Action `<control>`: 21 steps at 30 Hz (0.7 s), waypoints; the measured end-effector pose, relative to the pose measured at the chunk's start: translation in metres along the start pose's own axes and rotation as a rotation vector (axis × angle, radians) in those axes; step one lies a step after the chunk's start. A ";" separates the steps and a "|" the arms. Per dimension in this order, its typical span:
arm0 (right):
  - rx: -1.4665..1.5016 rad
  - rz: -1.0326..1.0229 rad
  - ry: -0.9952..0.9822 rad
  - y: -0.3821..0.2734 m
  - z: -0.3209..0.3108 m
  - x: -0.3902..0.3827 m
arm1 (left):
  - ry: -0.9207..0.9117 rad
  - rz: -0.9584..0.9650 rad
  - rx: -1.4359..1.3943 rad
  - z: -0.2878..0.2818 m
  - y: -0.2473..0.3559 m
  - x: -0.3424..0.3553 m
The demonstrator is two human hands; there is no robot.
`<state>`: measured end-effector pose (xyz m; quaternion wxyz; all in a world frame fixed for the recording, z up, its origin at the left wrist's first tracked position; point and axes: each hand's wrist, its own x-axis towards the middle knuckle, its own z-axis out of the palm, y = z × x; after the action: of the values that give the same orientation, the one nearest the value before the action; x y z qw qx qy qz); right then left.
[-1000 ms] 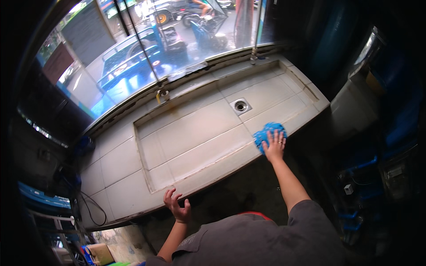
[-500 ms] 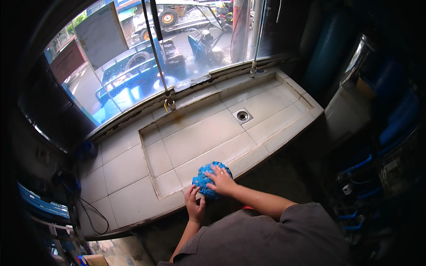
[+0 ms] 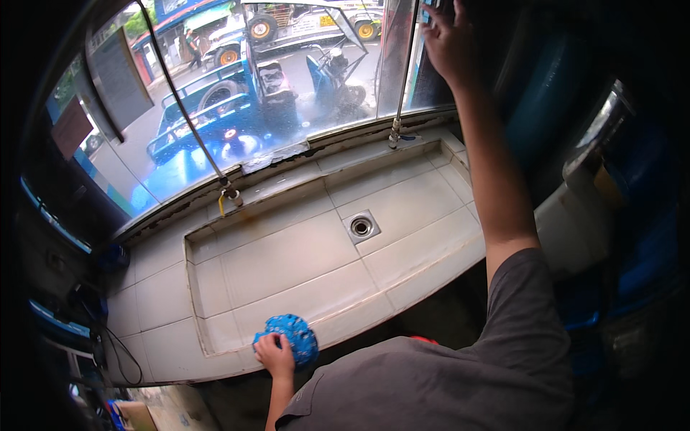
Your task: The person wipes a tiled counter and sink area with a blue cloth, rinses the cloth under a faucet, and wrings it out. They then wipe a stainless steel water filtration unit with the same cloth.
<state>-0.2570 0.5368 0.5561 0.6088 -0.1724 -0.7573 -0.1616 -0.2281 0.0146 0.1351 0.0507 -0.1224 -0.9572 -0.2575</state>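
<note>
At the sink's near edge lies a round, gathered blue patterned cloth (image 3: 296,337), resembling a cap. My left hand (image 3: 274,353) is on its left side, with the fingers curled in against the fabric. My right arm stretches up and away along the right side. High beside the window's right edge is my right hand (image 3: 453,52), its fingers apart and nothing visible in them; whether the fingertips touch anything there is unclear. Below the cloth and hands spreads the shallow tiled sink (image 3: 280,262).
A square metal drain (image 3: 361,226) sits in the sink floor. Along the back stand a tap with a yellow handle (image 3: 230,194) and a second tap (image 3: 394,135), each under an upright pipe. A black cable (image 3: 123,352) lies at left. Vehicles show through the window.
My right hand has left the blue cloth and gone up to the far right. My left hand now has its fingers curled on the cloth. The whole view has shifted.
</note>
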 end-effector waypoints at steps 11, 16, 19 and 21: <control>0.270 -0.017 0.115 0.203 0.019 -0.017 | 0.445 -0.192 0.264 0.054 0.027 -0.004; 0.294 0.251 0.062 0.269 0.028 -0.021 | 0.485 -0.130 0.342 0.052 0.029 -0.004; 0.200 0.147 0.026 0.268 0.028 -0.017 | 0.455 -0.147 0.325 0.053 0.028 -0.003; -0.043 -0.018 0.143 0.246 0.030 -0.023 | 0.410 -0.222 0.292 0.054 0.026 -0.004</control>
<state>-0.1659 0.7671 0.5358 0.6558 -0.1666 -0.7099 -0.1954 -0.2195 0.0629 0.1006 0.2318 0.0467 -0.9615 -0.1402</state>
